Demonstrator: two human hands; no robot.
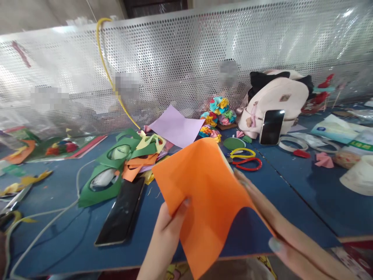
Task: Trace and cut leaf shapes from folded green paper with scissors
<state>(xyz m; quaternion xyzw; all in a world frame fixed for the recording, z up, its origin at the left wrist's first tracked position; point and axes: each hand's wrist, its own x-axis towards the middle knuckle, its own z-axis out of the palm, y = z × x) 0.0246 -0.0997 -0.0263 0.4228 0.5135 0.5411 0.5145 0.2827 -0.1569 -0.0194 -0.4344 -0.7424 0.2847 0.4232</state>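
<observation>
An orange sheet of paper (204, 182), bent along its middle, is held up over the front of the blue table (250, 229). My left hand (171, 221) pinches its lower left part, with the thumb on top of the sheet. At the right edge of the paper is my right hand (271, 217), its fingers along and behind that edge and its thumb lower down near the corner. Beyond the sheet, scissors with yellow and red handles (247, 159) lie on the table, and a purple sheet (177, 126) rests farther back.
Green paper scraps (101, 184) and a black phone (122, 212) lie on the left. Behind are paper flowers (217, 112), a pale backpack (279, 97) with an upright phone (272, 127) against it, tape rolls (293, 144) and a perforated metal panel (175, 58). A white cable (49, 223) crosses the left side.
</observation>
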